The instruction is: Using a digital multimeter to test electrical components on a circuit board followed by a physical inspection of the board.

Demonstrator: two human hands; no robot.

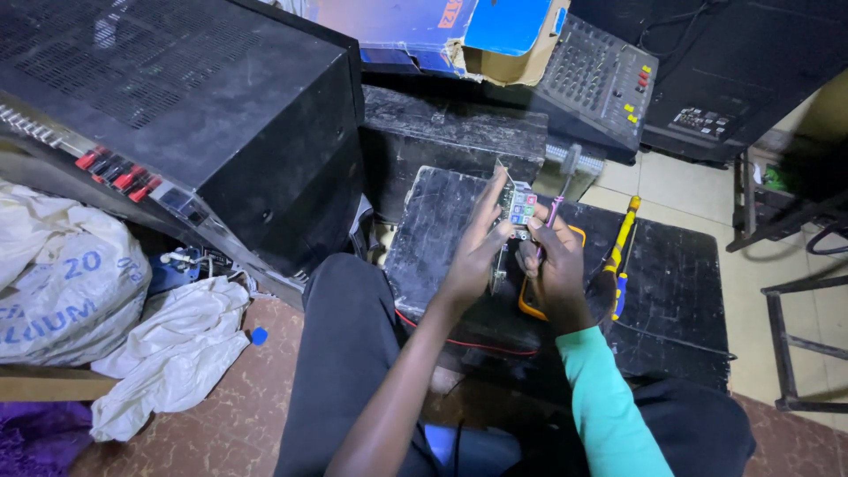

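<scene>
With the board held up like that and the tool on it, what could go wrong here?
The small circuit board with coloured buttons is pinched only by the left hand, so the pink-handled screwdriver in the right hand may slip towards the fingers. Dim light makes aiming harder.

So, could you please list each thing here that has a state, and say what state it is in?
left hand: raised, holding the small circuit board upright.
right hand: closed around the pink-handled screwdriver.
small circuit board: held off the surface, coloured parts facing the camera.
pink-handled screwdriver: upright, beside the board.
yellow tool: lying flat on the black case.
cardboard box: open, flap torn.
</scene>
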